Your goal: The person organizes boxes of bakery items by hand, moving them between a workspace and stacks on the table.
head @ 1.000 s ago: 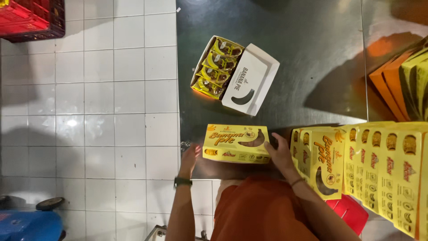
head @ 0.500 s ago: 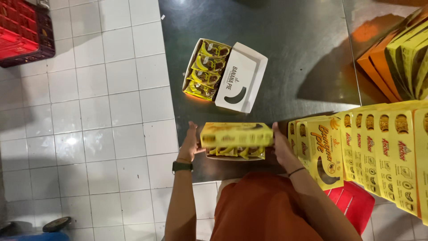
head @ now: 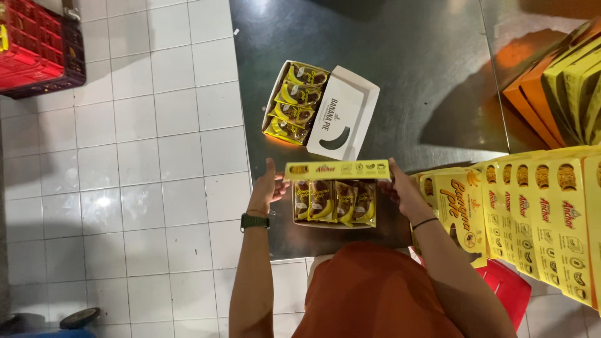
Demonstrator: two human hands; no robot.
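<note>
The table (head: pixel 426 81) is dull brushed metal. On it, the yellow box (head: pixel 336 170) is glossy printed cardboard; beside the table, floor tiles (head: pixel 138 163) are shiny glazed ceramic.

Head camera — steep downward view, close

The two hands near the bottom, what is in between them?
In the head view, a yellow carton with its lid half raised sits between the left hand and right hand, showing four wrapped snack packets inside.
</note>
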